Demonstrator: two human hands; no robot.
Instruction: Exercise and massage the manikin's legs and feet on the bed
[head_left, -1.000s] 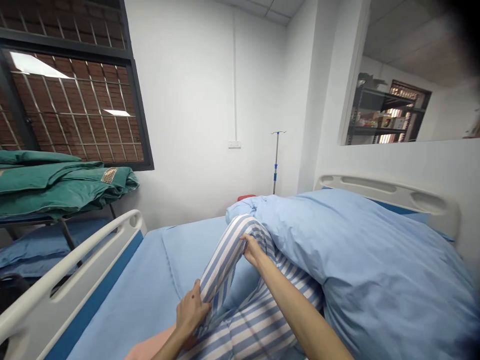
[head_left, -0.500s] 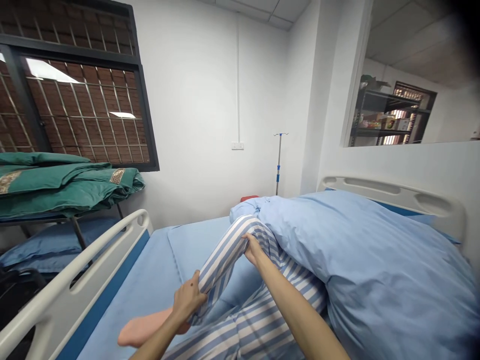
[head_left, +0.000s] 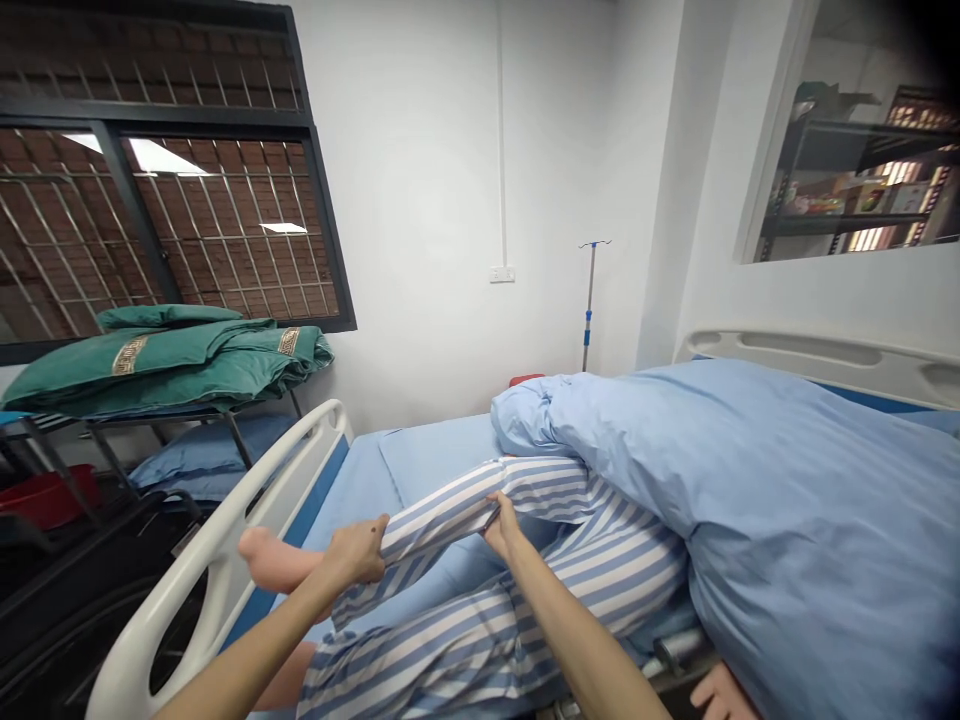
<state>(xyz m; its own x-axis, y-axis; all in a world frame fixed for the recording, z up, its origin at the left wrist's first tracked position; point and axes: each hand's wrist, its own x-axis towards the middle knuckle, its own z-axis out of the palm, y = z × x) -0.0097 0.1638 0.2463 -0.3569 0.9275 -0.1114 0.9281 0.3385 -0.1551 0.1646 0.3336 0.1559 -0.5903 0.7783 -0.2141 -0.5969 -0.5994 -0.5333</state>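
Observation:
A figure like a care mannequin lies on the bed in blue-and-white striped trousers. Its far leg is raised off the sheet and nearly straight, the bare foot pointing left. My left hand is wrapped round the lower shin, over the trouser cloth. Just below the knee, my right hand grips the same leg from underneath, some fingers hidden. The near leg rests on the mattress. A bunched blue quilt covers the upper body, and the figure's hand shows at its lower edge.
A pale footboard stands at the left, a headboard at the right. Beyond the footboard are a rack with green quilts, a red basin and a dark wheelchair. An IV pole stands behind the bed.
The raised leg has straightened, its knee lower and its foot up and nearer the footboard. Both my hands moved with it. The view has shifted left and down.

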